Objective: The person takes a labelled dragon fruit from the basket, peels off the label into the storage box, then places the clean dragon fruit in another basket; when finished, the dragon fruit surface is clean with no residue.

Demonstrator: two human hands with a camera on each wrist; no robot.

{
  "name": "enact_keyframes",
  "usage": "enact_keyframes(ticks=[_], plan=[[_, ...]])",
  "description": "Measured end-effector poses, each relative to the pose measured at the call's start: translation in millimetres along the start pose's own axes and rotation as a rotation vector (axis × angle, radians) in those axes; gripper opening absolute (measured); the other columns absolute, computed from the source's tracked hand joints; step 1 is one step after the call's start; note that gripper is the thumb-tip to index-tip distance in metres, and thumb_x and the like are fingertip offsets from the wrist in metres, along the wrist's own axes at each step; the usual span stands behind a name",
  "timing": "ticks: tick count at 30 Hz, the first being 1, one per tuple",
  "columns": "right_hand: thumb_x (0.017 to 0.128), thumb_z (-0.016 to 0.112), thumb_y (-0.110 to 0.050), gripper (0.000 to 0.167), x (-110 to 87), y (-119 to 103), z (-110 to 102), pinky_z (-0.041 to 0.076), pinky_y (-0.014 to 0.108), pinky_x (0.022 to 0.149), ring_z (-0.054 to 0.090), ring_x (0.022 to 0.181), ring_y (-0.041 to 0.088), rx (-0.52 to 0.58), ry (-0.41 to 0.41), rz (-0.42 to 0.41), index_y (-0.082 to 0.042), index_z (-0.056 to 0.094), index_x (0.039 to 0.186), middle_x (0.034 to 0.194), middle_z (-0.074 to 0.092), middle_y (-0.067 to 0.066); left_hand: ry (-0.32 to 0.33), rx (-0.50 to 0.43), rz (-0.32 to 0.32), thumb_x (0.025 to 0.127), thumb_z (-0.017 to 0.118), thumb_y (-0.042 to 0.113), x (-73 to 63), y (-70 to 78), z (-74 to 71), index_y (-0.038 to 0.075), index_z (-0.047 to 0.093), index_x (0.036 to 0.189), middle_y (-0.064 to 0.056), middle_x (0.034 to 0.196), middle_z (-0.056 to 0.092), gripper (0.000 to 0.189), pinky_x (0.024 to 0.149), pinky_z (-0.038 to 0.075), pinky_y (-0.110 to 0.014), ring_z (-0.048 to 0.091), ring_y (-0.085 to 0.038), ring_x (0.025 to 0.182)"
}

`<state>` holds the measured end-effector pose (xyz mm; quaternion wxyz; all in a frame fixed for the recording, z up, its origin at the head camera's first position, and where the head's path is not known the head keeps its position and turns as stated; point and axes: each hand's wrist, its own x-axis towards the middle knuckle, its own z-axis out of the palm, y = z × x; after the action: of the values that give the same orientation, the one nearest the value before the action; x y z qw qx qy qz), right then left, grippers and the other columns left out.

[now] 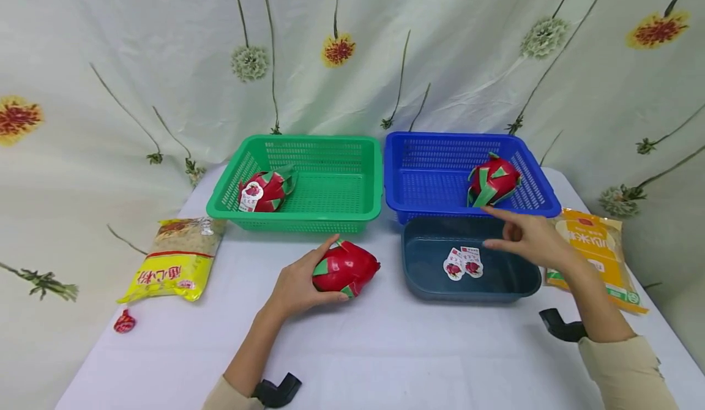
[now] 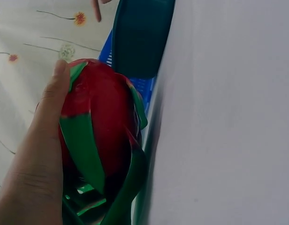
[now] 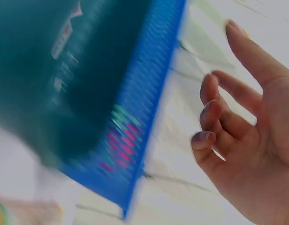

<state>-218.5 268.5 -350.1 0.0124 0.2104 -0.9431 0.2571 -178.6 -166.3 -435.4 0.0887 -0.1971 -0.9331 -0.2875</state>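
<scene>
Passable gap between fruit [image 1: 355,267] and tub [image 1: 509,275]

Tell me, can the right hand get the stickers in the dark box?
Probably yes: the right hand looks empty and close by, the dark box has no lid, and the two stickers show plainly inside.

Right hand [image 3: 252,136] is hovering at right, several fingers bending inward, while a blurred dark teal tub [image 3: 22,84] is filling the left, a small whitish label [image 3: 62,41] is lying inside, a pink-and-green object [image 3: 122,147] is showing through a blue mesh basket [image 3: 104,190], and pale stem-patterned cloth [image 3: 182,204] is hanging beyond.
</scene>
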Motion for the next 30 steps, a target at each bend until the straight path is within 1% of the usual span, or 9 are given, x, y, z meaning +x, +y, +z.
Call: enact_keyframes(ticks=[2,4,7,9,12,15,18,23,30], plan=[[0.082,0.07,-0.03,0.064,2.3,1.7,-19.8,0.046,0.03,0.056,0.049,0.07,0.022,-0.032,0.116,0.009,-0.007,0.046,0.136,0.081,0.053,0.009,-0.025,-0.01,-0.03,0.059,0.069,0.07,-0.2,0.6,-2.1,0.047,0.019,0.143,0.0,0.129,0.052,0.1,0.075,0.051,-0.043,0.052,-0.019,0.111],[0.084,0.068,-0.033,0.065,6.9,8.7,-34.9,0.05,0.043,0.063,0.05,0.083,0.032,-0.051,0.2,0.058,-0.008,0.042,0.138,0.099,0.053,0.019,-0.05,-0.023,-0.043,0.059,0.069,0.071,-0.2,0.9,-4.6,0.049,0.017,0.143,-0.001,0.13,0.051,0.1,0.076,0.051,-0.045,0.051,-0.021,0.112],[0.085,0.066,-0.035,0.074,16.2,28.4,-47.2,0.04,0.063,0.082,0.04,0.109,0.047,-0.047,0.249,0.127,-0.008,0.03,0.144,0.126,0.039,0.03,-0.091,-0.044,-0.041,0.061,0.069,0.07,-0.3,-0.6,-7.5,0.048,0.016,0.143,0.0,0.131,0.05,0.1,0.078,0.051,-0.043,0.049,-0.02,0.114],[0.084,0.064,-0.04,0.084,22.3,43.1,-47.7,0.029,0.07,0.087,0.026,0.122,0.052,-0.04,0.22,0.176,-0.008,0.019,0.147,0.139,0.025,0.032,-0.114,-0.05,-0.019,0.065,0.069,0.066,-0.7,-2.6,-9.0,0.047,0.016,0.144,0.0,0.131,0.05,0.097,0.078,0.051,-0.041,0.049,-0.019,0.114],[0.082,0.064,-0.045,0.099,28.9,63.9,-42.1,0.017,0.073,0.091,0.008,0.13,0.053,-0.029,0.115,0.225,-0.003,0.002,0.147,0.146,0.006,0.032,-0.142,-0.083,0.015,0.071,0.068,0.06,-1.3,-6.1,-9.9,0.044,0.016,0.145,0.001,0.129,0.05,0.092,0.079,0.05,-0.037,0.048,-0.018,0.114],[0.082,0.062,-0.049,0.108,31.5,81.2,-33.1,0.016,0.072,0.091,0.002,0.13,0.054,0.013,0.009,0.262,0.001,-0.011,0.143,0.146,-0.007,0.033,-0.168,-0.114,0.049,0.074,0.067,0.057,-1.9,-7.0,-10.1,0.043,0.018,0.145,-0.001,0.126,0.05,0.087,0.078,0.05,-0.035,0.049,-0.018,0.112],[0.084,0.058,-0.05,0.108,29.9,92.6,-27.0,0.016,0.072,0.091,0.0,0.129,0.056,0.072,-0.055,0.295,0.0,-0.019,0.141,0.145,-0.015,0.031,-0.191,-0.106,0.074,0.075,0.063,0.06,-2.5,-5.2,-10.1,0.044,0.023,0.143,-0.001,0.123,0.051,0.081,0.077,0.05,-0.034,0.05,-0.02,0.109],[0.086,0.053,-0.052,0.105,27.6,97.0,-23.8,0.015,0.073,0.09,-0.007,0.129,0.054,0.133,-0.093,0.324,-0.006,-0.025,0.139,0.146,-0.026,0.022,-0.177,-0.063,0.107,0.075,0.06,0.063,-2.7,-1.8,-10.6,0.047,0.033,0.138,-0.001,0.118,0.052,0.07,0.078,0.05,-0.037,0.053,-0.021,0.105],[0.084,0.052,-0.057,0.106,27.8,97.3,-20.1,0.011,0.073,0.091,-0.012,0.131,0.05,0.137,-0.054,0.339,-0.009,-0.025,0.14,0.147,-0.026,0.019,-0.115,-0.04,0.178,0.078,0.062,0.056,2.5,3.9,-11.7,0.043,0.037,0.137,0.002,0.109,0.057,0.065,0.075,0.051,-0.032,0.054,-0.014,0.099]])
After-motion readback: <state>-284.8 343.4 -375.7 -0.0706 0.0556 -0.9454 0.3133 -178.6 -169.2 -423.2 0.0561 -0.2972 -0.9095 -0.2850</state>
